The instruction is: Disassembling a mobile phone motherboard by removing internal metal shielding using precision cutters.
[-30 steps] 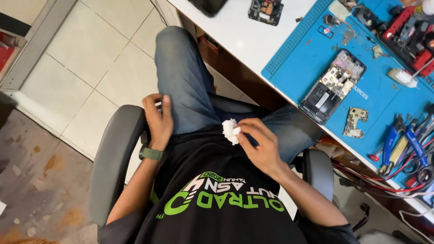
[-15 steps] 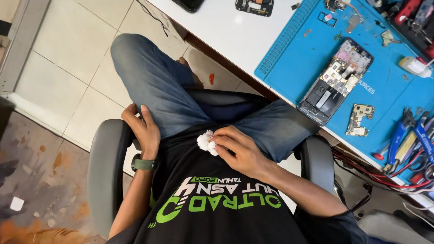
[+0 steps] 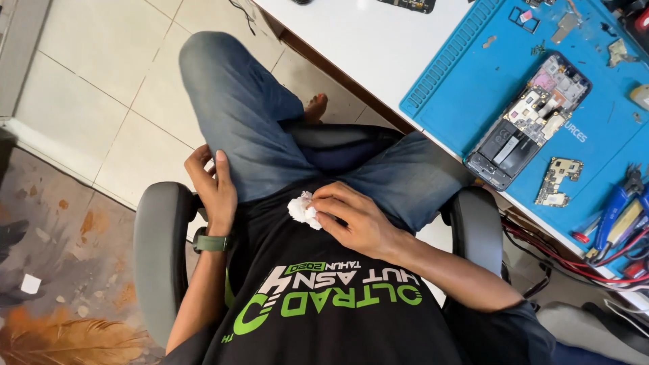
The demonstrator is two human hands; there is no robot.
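White crumpled tissue (image 3: 302,210) in right hand's (image 3: 355,220) pinching grip on black shirt (image 3: 324,304); left hand (image 3: 213,182) loosely open on jeans (image 3: 250,128).

Crumpled white tissue (image 3: 302,210), soft paper; faded denim jeans (image 3: 250,128); matt black cotton shirt (image 3: 338,318). Smooth matt blue rubbery work mat (image 3: 466,74) on a white laminate surface (image 3: 365,40). Glossy tiled floor (image 3: 101,81).

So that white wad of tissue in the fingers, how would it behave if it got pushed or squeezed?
The crumpled white tissue wad, pinched by the right hand against the black shirt, looks soft and creased, so it would probably squash rather than resist. It seems very light, and its irregular shape suggests it would not roll far.
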